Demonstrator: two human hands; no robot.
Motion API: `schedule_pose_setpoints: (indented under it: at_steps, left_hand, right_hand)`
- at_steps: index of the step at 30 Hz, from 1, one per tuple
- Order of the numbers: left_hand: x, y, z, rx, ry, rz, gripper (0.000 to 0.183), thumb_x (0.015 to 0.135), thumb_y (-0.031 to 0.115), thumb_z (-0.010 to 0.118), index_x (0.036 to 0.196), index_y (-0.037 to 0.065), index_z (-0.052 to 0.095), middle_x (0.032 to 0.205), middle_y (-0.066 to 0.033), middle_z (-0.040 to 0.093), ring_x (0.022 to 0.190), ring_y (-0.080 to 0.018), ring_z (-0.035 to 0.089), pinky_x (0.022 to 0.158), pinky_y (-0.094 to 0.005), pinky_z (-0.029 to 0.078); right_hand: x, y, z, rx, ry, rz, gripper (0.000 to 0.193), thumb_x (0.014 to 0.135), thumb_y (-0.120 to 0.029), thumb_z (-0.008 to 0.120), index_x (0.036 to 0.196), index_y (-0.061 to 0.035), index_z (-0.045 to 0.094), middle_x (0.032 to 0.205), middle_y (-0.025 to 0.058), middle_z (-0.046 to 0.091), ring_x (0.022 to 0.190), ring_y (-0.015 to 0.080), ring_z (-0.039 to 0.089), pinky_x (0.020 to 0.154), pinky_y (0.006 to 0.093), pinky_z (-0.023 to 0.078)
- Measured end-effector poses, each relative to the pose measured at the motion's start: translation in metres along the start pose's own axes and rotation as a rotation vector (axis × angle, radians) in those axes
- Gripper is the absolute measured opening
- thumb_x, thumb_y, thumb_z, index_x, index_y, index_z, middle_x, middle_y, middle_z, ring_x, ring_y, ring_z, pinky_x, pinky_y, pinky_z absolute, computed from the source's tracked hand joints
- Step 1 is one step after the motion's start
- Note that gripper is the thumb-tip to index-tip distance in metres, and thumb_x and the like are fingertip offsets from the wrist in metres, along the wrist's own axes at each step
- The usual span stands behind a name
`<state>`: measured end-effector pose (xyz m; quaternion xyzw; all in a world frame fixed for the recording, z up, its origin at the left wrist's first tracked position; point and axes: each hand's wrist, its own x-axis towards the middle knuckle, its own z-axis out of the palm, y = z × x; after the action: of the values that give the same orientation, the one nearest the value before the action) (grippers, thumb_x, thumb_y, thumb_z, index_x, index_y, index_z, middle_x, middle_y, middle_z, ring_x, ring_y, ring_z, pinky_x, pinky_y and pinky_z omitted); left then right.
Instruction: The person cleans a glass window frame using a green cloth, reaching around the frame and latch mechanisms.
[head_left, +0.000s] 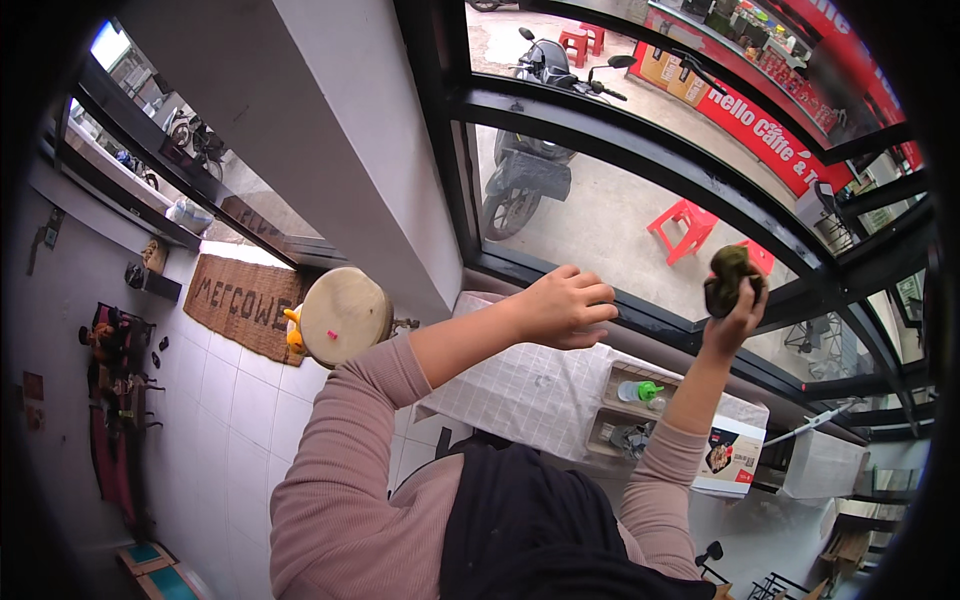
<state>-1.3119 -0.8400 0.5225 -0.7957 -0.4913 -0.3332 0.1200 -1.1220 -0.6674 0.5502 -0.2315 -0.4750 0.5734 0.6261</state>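
Note:
My right hand (738, 318) is raised at the right and closed around a bunched dark olive cloth (730, 280). The cloth is up at the window glass (620, 215); whether it presses on the pane I cannot tell. Nearer the middle, my left hand (568, 308) hangs in front of the black lower window rail (540, 272). Its fingers are loosely bent and a little apart, with nothing visible in them. The palm is hidden.
Below my arms stands a table with a checked cloth (515, 395), bearing a tray (610, 385) with a green-topped bottle (640, 391) and a white box (728, 455). A round stool (345, 315) and woven mat (235, 300) lie left. Outside are a motorcycle (530, 160) and red stools (685, 228).

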Motion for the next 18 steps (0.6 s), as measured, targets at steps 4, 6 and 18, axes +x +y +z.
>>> schedule_pose_setpoints:
  at_steps: [4, 6, 18]
  left_hand:
    - [-0.029, 0.032, 0.039, 0.180, -0.419, 0.093, 0.008, 0.073, 0.022, 0.063, 0.076, 0.014, 0.062, 0.083, -0.0002, 0.057, 0.087, -0.0177, 0.056, 0.072, -0.0353, 0.041]
    - [-0.049, 0.054, 0.065, 0.047, -0.585, 0.085, 0.009, 0.068, 0.020, 0.062, 0.075, 0.014, 0.063, 0.081, -0.0027, 0.056, 0.082, -0.0167, 0.055, 0.072, -0.0352, 0.040]
    - [-0.141, 0.177, 0.223, -0.165, -0.536, 0.658, 0.023, 0.075, 0.020, 0.058, 0.096, 0.012, 0.060, 0.096, -0.0023, 0.054, 0.099, -0.0183, 0.052, 0.088, -0.0421, 0.040]
  right_hand:
    - [-0.080, 0.024, -0.037, -0.401, -0.223, 0.021, 0.021, 0.085, -0.005, 0.051, 0.105, -0.0035, 0.057, 0.099, 0.0052, 0.056, 0.084, 0.0110, 0.053, 0.078, 0.0210, 0.042]
    - [-0.108, 0.012, -0.048, -0.199, -0.194, 0.214, 0.024, 0.085, -0.004, 0.050, 0.109, -0.0034, 0.053, 0.099, 0.0073, 0.057, 0.090, 0.0124, 0.055, 0.079, 0.0240, 0.045]
    - [-0.261, 0.044, -0.285, 0.233, 0.426, -0.050, 0.032, 0.086, -0.012, 0.044, 0.117, -0.0070, 0.049, 0.110, 0.0124, 0.054, 0.099, 0.0253, 0.058, 0.080, 0.0409, 0.052]
